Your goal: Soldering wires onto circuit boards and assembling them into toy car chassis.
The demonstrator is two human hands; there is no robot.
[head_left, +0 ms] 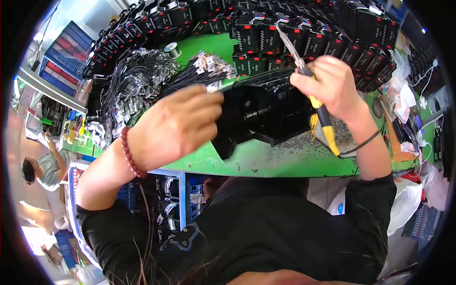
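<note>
Plastic housing (261,114) was glossy black. Right of it, soldering iron (324,118) had yellow-and-black handle. Under it, workbench (270,160) was green, grey-speckled. Left of it, beaded bracelet (127,153) was dark red. Behind it, stacked cases (314,43) were black, red-spotted.

"What stands before you?"

"A scuffed green worktable (285,160), with a straight blue metal leg (182,199) beneath it."

"And around you?"

"Left, beyond a long pale-grey rail (52,92), blue box-shaped crates (71,42). White glare (34,239) at your lower left; grey floor (398,254) at your lower right."
</note>
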